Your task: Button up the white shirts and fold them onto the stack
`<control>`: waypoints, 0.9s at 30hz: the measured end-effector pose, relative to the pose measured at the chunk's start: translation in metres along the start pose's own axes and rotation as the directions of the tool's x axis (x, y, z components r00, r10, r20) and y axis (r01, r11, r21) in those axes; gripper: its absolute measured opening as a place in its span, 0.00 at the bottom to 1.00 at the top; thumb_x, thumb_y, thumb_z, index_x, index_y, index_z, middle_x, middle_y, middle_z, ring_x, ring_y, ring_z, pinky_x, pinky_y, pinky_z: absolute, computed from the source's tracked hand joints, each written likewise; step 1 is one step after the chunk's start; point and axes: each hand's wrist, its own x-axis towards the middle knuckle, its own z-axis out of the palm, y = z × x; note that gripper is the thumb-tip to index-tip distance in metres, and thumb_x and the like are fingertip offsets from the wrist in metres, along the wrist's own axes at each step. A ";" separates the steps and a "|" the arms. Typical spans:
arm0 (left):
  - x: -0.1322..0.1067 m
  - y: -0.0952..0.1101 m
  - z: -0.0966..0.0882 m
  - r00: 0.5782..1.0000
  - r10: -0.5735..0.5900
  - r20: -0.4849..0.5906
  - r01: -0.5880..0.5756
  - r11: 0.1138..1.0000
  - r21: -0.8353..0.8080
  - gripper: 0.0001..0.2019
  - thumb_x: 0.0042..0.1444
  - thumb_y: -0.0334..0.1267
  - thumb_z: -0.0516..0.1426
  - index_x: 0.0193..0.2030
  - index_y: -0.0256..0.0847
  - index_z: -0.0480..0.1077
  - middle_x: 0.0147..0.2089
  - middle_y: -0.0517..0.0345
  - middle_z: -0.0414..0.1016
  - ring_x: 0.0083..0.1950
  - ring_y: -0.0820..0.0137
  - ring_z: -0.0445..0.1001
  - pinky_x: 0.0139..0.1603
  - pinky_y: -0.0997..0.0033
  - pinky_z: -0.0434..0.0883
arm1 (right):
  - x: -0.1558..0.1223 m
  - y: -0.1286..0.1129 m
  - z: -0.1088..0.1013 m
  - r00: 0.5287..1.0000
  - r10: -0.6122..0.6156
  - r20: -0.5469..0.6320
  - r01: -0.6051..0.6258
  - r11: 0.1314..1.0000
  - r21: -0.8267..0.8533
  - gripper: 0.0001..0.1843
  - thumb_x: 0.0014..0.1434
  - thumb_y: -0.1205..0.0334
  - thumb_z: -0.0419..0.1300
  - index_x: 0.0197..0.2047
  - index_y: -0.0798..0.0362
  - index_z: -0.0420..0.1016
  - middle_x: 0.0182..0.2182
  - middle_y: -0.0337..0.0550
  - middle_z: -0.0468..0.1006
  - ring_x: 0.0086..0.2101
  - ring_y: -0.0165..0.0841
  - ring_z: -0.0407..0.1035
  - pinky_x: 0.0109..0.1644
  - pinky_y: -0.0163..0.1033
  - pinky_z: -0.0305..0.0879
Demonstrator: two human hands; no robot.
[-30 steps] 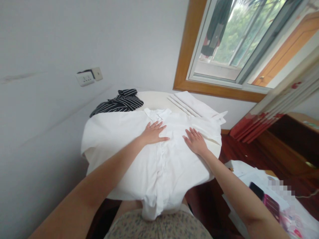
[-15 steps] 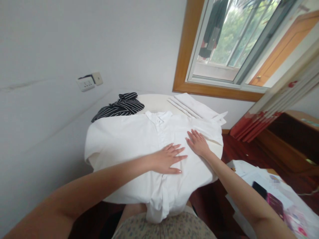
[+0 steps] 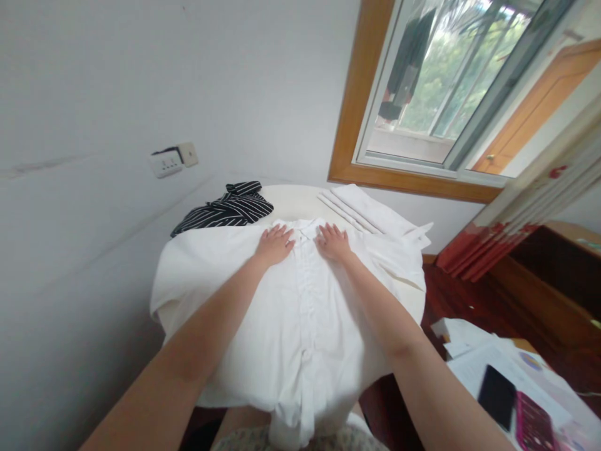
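A white button-up shirt (image 3: 286, 313) lies spread face-up over a small round table (image 3: 291, 200), its hem hanging off the near edge. My left hand (image 3: 275, 243) rests flat on the shirt just left of the collar, fingers spread. Just right of the collar, my right hand (image 3: 332, 242) also lies flat and open on the cloth. The button placket runs between the two hands.
A black-and-white striped garment (image 3: 225, 210) lies crumpled at the table's far left. A folded white garment (image 3: 370, 213) sits at the far right. A wall with a socket (image 3: 165, 164) is close on the left. Papers and a dark phone (image 3: 498, 396) lie lower right, a window above.
Both hands slid up the shirt toward the collar. The left hand went from the mid chest to the left of the collar; the right moved in from the right side.
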 end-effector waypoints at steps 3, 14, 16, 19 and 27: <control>0.000 -0.006 0.007 1.000 -0.013 0.029 0.013 1.000 -0.008 0.28 0.68 0.51 0.41 0.71 0.46 0.57 0.75 0.50 0.51 0.76 0.56 0.46 0.72 0.44 0.47 | 0.004 -0.001 0.015 0.997 0.075 0.017 -0.076 0.996 0.052 0.35 0.69 0.39 0.38 0.73 0.46 0.52 0.72 0.47 0.48 0.71 0.46 0.39 0.69 0.64 0.39; -0.002 -0.006 0.010 0.992 0.036 -0.119 -0.041 0.999 -0.034 0.23 0.68 0.46 0.45 0.65 0.47 0.65 0.68 0.51 0.64 0.70 0.56 0.57 0.70 0.48 0.53 | 0.001 0.001 0.011 0.975 0.033 -0.220 -0.017 0.997 0.074 0.21 0.68 0.59 0.49 0.60 0.49 0.72 0.59 0.52 0.70 0.59 0.44 0.61 0.63 0.51 0.56; 0.001 -0.003 0.008 0.979 0.118 -0.165 -0.131 0.989 -0.068 0.21 0.66 0.45 0.49 0.62 0.45 0.69 0.62 0.50 0.70 0.64 0.58 0.63 0.67 0.54 0.59 | 0.007 -0.005 0.007 0.970 -0.026 -0.243 0.058 0.990 0.126 0.20 0.66 0.64 0.49 0.57 0.53 0.74 0.53 0.53 0.72 0.54 0.40 0.65 0.60 0.43 0.60; 0.014 0.004 0.003 0.972 0.167 -0.166 -0.190 0.973 -0.134 0.18 0.65 0.41 0.49 0.56 0.38 0.73 0.53 0.47 0.75 0.57 0.61 0.69 0.63 0.58 0.64 | 0.020 -0.017 0.004 0.973 -0.157 -0.167 0.191 0.959 0.210 0.21 0.65 0.68 0.49 0.58 0.55 0.73 0.50 0.51 0.72 0.48 0.34 0.69 0.56 0.35 0.61; 0.030 0.017 0.004 0.986 -0.013 -0.164 0.005 0.999 -0.050 0.13 0.63 0.35 0.53 0.51 0.43 0.74 0.50 0.50 0.74 0.53 0.59 0.69 0.57 0.60 0.66 | 0.040 -0.041 0.012 0.991 -0.129 -0.029 0.132 0.985 0.112 0.22 0.69 0.60 0.45 0.62 0.41 0.69 0.48 0.49 0.73 0.47 0.39 0.72 0.48 0.40 0.66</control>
